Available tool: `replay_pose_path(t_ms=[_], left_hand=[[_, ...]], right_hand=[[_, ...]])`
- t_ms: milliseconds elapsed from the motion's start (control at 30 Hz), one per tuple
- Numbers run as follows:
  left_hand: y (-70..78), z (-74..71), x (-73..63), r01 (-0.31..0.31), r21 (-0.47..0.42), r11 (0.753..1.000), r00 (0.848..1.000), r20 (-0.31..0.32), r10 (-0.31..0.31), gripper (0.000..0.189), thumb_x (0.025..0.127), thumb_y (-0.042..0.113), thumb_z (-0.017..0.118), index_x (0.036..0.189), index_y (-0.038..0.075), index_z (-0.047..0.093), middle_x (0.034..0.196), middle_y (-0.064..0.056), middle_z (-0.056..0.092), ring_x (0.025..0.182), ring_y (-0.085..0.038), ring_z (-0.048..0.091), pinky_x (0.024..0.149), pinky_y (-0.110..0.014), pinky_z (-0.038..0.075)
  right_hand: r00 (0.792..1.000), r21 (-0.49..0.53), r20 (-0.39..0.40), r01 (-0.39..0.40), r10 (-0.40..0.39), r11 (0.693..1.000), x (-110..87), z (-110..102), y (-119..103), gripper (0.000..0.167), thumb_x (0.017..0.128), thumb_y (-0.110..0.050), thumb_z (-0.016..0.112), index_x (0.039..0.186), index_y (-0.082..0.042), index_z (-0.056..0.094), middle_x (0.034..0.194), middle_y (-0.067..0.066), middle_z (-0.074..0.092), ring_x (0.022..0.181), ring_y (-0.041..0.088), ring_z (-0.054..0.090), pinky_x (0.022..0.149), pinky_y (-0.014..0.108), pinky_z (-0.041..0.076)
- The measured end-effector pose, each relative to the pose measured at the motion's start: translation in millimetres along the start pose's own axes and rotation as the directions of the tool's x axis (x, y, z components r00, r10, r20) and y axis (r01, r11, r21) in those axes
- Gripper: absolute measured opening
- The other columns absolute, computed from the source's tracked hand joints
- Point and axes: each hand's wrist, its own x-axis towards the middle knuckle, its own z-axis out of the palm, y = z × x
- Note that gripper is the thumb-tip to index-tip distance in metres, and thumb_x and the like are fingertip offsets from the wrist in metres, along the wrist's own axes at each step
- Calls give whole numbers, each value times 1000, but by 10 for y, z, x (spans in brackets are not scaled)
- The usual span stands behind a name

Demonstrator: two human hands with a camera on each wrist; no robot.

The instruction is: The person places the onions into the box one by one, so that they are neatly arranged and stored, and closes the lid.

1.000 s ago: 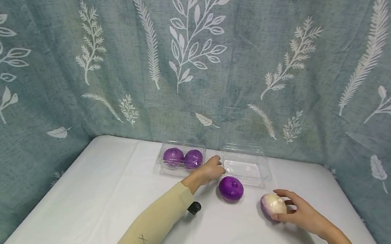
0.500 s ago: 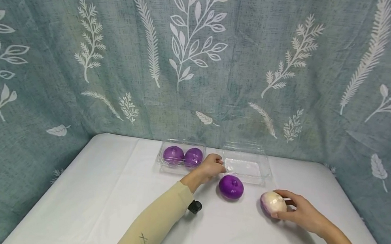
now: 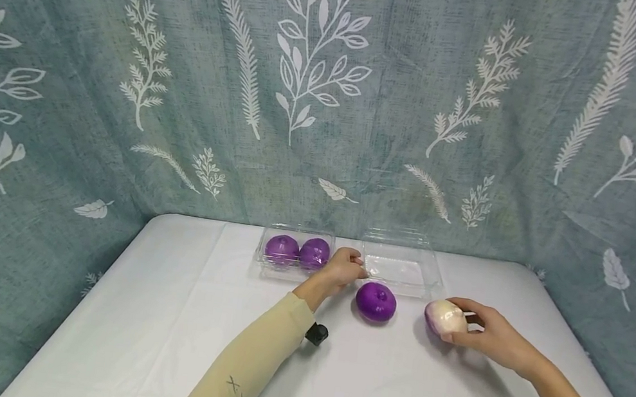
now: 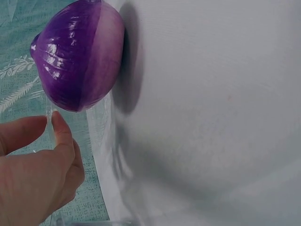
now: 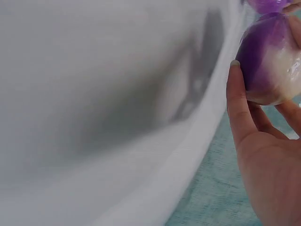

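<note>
My left hand (image 3: 340,269) pinches the near-left edge of an open clear plastic container (image 3: 400,272) between thumb and fingers; in the left wrist view the thumb and a finger meet on its thin clear rim. A glossy purple onion (image 3: 375,302) rests on the table just in front of that container, close to this hand, and looms large in the left wrist view (image 4: 80,56). To the right, my right hand (image 3: 495,337) grips another onion (image 3: 446,319), purple with a whitish end, thumb and fingers around its side. In the right wrist view it appears held just above the table.
Left of my left hand stands a second clear container (image 3: 278,273) with two purple onions (image 3: 282,250) inside. Both containers sit near the back edge of the white-covered table (image 3: 166,312). A patterned green curtain (image 3: 320,179) hangs behind and at both sides.
My right hand has raised the purple-and-white onion slightly and moved it a little away from me. My left hand stays at the container's edge. The head view has tilted up slightly.
</note>
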Motion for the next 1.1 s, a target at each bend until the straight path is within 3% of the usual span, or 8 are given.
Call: replay_pose_path(t_ms=[267, 533, 733, 1100], left_hand=[[24, -1, -34, 28, -8, 1000, 1000, 0, -28, 69, 88, -9, 69, 150, -9, 39, 136, -22, 54, 116, -28, 60, 115, -54, 44], [6, 21, -20, 34, -29, 999, 999, 5, -34, 68, 92, -6, 67, 152, -8, 36, 141, -23, 51, 113, -27, 64, 118, -61, 38], [7, 33, -11, 30, -28, 999, 1000, -9, -30, 67, 90, -6, 70, 150, -9, 40, 138, -22, 53, 110, -24, 64, 117, -57, 41], [-2, 29, -10, 12, -71, 997, 1000, -22, -14, 66, 87, -12, 69, 147, -11, 41, 133, -23, 54, 100, -20, 63, 110, -44, 51]], right_hand=[[998, 15, -47, 37, -37, 999, 142, -24, -204, 71, 91, -29, 81, 149, -4, 48, 144, 17, 55, 117, 28, 59, 88, 24, 60], [995, 28, -64, 77, -75, 997, 337, -12, -368, 70, 90, -25, 81, 148, -1, 48, 142, 20, 56, 118, 35, 57, 86, 24, 61], [994, 20, -81, 69, -68, 997, 482, -8, -418, 73, 91, -26, 80, 150, 0, 45, 146, 22, 52, 122, 36, 57, 87, 24, 60], [986, -55, -154, 56, -64, 997, 716, 85, -447, 77, 92, -27, 80, 151, 5, 42, 145, 27, 51, 117, 41, 60, 87, 37, 60]])
